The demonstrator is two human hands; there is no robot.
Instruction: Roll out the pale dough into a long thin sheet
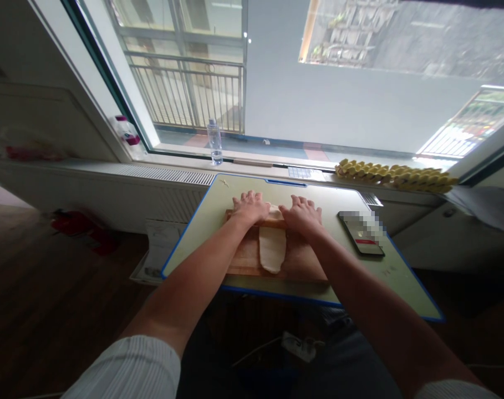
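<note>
A wooden rolling pin (pixel 272 223) lies across a strip of pale dough (pixel 272 250), with its ends hidden under my hands. My left hand (pixel 250 208) rests on the pin's left part, fingers spread and stretched forward over it. On the right part lies my right hand (pixel 302 213), its fingers likewise apart and reaching forward. Both thumbs point inward, near the dough showing beyond the pin. Most of the dough strip hangs toward me from the pin, flat on a wooden cutting board (pixel 243 256).
The board sits on a small blue-edged table (pixel 202 221). A phone (pixel 362 235) lies at the right. Along the windowsill stand a clear water bottle (pixel 214 144) and yellow egg cartons (pixel 393 174). A red fire extinguisher (pixel 83 228) is on the floor at left.
</note>
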